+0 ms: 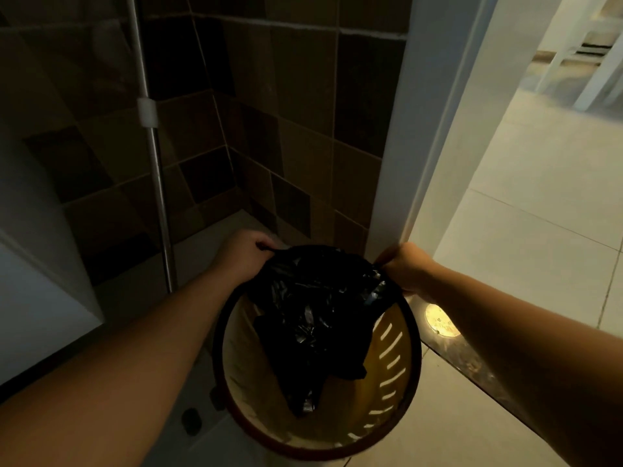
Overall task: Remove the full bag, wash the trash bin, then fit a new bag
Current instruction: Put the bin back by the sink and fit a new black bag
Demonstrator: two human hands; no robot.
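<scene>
You stand over a tiled floor (526, 230) that runs pale and bright through the doorway on your right and falls into shadow on the left, where it meets the dark wall tiles. A round bin (401, 372) with slotted sides stands on it right below you, at the doorway. A dark threshold strip (472, 365) crosses the floor just beside the bin, passing under your right arm, with a small round drain cover (440, 323) lit next to it. A metal pole (161, 210) comes down to the floor left of the bin. Several small dark spots (191, 420) lie on the floor near the bin's left side; you cannot tell what they are.
</scene>
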